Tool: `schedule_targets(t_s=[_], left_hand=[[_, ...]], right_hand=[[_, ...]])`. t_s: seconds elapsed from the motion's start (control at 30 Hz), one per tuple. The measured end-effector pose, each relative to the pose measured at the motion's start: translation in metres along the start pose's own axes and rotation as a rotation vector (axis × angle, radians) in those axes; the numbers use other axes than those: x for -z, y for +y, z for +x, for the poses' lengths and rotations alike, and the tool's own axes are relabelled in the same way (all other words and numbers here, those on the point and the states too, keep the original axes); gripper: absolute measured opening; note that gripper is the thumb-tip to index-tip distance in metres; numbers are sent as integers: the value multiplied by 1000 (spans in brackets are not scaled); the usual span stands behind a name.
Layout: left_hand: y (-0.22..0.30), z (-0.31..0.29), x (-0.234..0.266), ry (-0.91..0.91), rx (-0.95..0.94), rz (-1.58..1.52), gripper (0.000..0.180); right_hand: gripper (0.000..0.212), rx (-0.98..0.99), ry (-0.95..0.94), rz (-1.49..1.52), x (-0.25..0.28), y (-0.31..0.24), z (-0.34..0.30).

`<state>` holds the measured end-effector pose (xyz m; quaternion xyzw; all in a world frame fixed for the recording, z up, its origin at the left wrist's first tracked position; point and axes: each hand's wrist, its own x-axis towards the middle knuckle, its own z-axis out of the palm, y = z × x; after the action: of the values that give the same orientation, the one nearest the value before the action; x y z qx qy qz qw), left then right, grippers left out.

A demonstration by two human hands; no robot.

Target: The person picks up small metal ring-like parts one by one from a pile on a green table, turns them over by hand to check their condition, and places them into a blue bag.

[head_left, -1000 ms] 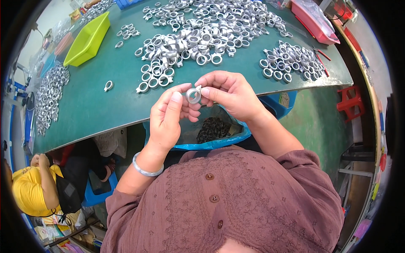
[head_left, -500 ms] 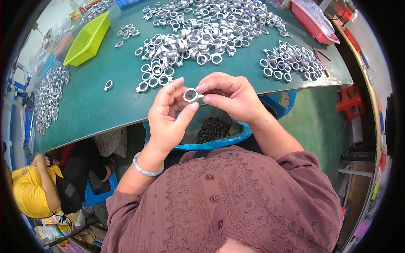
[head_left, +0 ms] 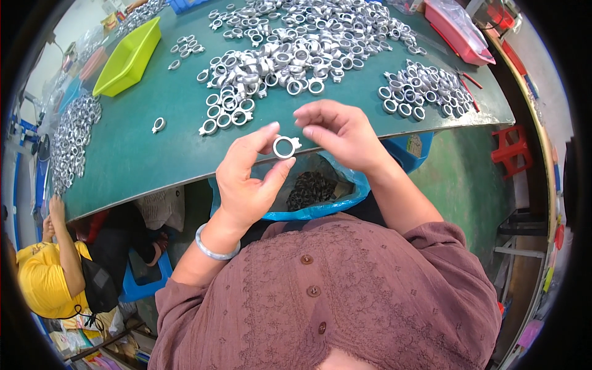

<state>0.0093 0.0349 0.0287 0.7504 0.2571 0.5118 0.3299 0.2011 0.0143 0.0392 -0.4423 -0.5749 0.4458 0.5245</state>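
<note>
Over the table's front edge, my left hand (head_left: 245, 176) pinches a silver metal ring (head_left: 294, 145) with a small notched lug between thumb and fingertips. The ring faces me, its lug pointing right. My right hand (head_left: 343, 135) is off the ring, a short way to its right, fingers curved and thumb apart with nothing in them. Beyond both hands spreads a big pile of similar metal rings (head_left: 277, 58) on the green table (head_left: 142, 145). One loose ring (head_left: 158, 124) lies alone at the left.
A smaller ring pile (head_left: 422, 89) and red-handled pliers (head_left: 473, 80) lie on the right. Yellow-green (head_left: 129, 58) and pink (head_left: 459, 37) trays stand on the table. Below my hands is a blue-lined container (head_left: 320, 209) with dark pieces. A person in yellow (head_left: 52, 277) sits at left.
My right hand has let go of the ring's lug and drawn back slightly right. The ring, kept in my left hand, has turned and shifted slightly. The other person's hands moved up.
</note>
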Motion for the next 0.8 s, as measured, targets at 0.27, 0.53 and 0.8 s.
schedule_targets(t_s=[0.27, 0.53, 0.8], left_hand=[[3, -10, 1, -415, -141, 307, 35], [6, -3, 4, -316, 157, 167, 27], [-5, 8, 1, -53, 536, -465, 34]], right_hand=[[20, 444, 269, -988, 22, 17, 41], [16, 465, 73, -1323, 18, 19, 57], [12, 711, 99, -776, -12, -3, 25]])
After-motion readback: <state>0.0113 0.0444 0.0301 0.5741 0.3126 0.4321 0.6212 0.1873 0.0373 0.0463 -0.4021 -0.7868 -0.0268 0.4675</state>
